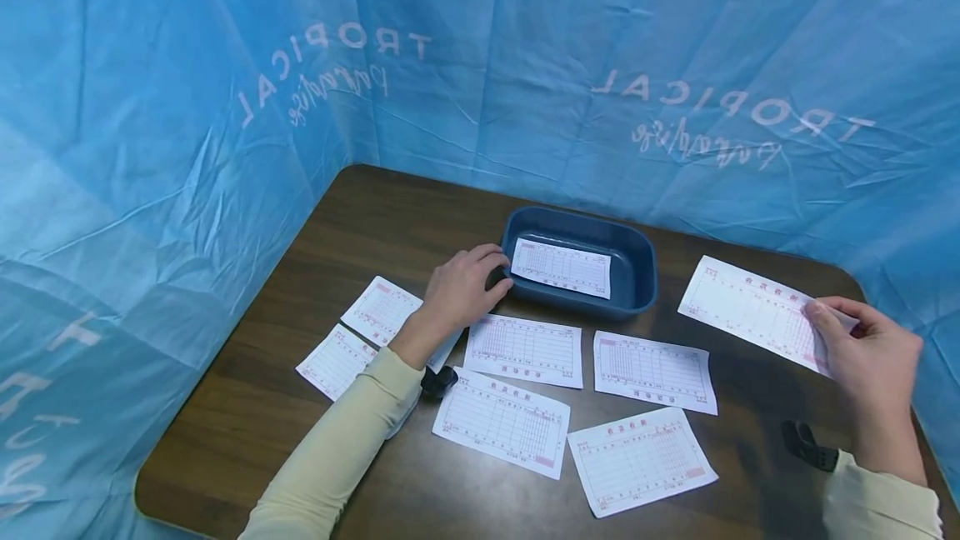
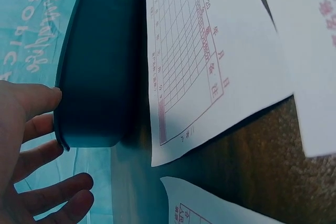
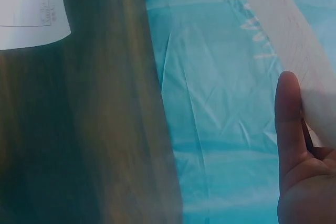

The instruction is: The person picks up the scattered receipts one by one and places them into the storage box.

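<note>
In the head view my left hand (image 1: pixel 467 286) is at the left end of a dark blue plastic tray (image 1: pixel 645 273). Its thumb and nearest fingers pinch the tray rim (image 2: pixel 59 114) in the left wrist view; the other fingers are spread. A printed receipt slip (image 1: pixel 562 267) lies inside the tray. On the right, my right hand (image 1: pixel 862 348) pinches another receipt slip (image 1: pixel 750 307) by one end, between thumb and fingers. That slip is raised above the table in the right wrist view, seen at a steep angle.
Several more slips lie on the brown wooden table (image 1: pixel 247 432): a pair of slips (image 1: pixel 378 311) at the left, partly behind my left arm, and others (image 1: pixel 641 461) in front of the tray. Blue printed curtains (image 1: pixel 480 65) hang around the table's far and side edges.
</note>
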`<state>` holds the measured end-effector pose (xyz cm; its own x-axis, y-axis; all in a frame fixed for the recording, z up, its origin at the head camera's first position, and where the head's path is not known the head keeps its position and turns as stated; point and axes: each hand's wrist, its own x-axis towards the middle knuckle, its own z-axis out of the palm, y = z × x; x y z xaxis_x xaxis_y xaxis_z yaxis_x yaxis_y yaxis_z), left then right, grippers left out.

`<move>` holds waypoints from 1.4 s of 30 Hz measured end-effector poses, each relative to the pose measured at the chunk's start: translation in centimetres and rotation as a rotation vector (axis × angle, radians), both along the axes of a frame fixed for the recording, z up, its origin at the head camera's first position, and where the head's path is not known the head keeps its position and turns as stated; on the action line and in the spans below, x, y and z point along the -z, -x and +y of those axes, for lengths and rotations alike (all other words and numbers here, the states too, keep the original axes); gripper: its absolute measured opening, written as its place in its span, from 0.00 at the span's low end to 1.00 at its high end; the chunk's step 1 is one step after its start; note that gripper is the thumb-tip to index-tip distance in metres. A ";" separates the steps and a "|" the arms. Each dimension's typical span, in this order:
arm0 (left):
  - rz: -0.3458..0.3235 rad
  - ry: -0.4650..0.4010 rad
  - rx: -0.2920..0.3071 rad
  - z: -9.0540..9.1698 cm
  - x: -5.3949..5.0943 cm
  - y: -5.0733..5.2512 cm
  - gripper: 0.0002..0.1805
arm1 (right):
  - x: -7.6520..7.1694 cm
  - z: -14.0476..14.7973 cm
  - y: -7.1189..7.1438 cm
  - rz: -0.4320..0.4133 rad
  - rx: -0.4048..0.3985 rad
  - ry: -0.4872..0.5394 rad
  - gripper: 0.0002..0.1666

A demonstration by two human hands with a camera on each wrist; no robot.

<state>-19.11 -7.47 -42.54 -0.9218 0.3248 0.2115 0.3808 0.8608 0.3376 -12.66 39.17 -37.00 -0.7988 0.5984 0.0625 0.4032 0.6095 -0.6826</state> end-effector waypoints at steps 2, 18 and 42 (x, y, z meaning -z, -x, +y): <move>-0.002 0.004 0.004 0.0 0.0 0.0 0.21 | -0.1 -0.2 0.2 -0.002 0.005 0.007 0.34; -0.007 0.019 -0.019 -0.4 -0.1 -0.3 0.21 | -0.2 -2.4 2.4 0.056 -0.106 0.069 0.29; 0.006 0.040 -0.016 0.2 -0.1 -0.3 0.22 | 0.0 -4.9 4.9 0.044 -0.269 -0.024 0.32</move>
<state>-18.81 -7.26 -42.48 -0.9258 0.3183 0.2037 0.3686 0.8797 0.3004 -17.59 34.28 -37.04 -0.9250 0.3632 0.1118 0.1952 0.7065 -0.6802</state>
